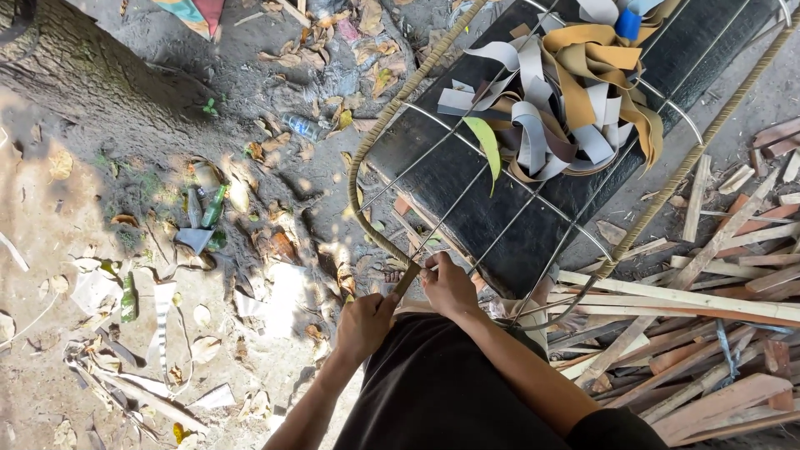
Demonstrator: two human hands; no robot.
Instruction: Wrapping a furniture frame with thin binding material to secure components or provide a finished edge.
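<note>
littered dirt ground, scrap wood right. left hand (363, 323) pinching flat strip (407, 280), right hand (448, 285) gripping wire frame (533, 204) near rim. strip likely thin, pliant; frame stiff, best held at wrapped rim.

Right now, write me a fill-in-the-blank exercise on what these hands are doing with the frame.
1. Both hands, left hand and right hand, meet at the ______ end of the metal frame.
2. The frame's rim is wrapped in a tan ______.
3. The pile of loose strips lies on a ______ cushion.
4. Scrap wood lies to the person's ______.

Missing words: near; strip; black; right
</note>
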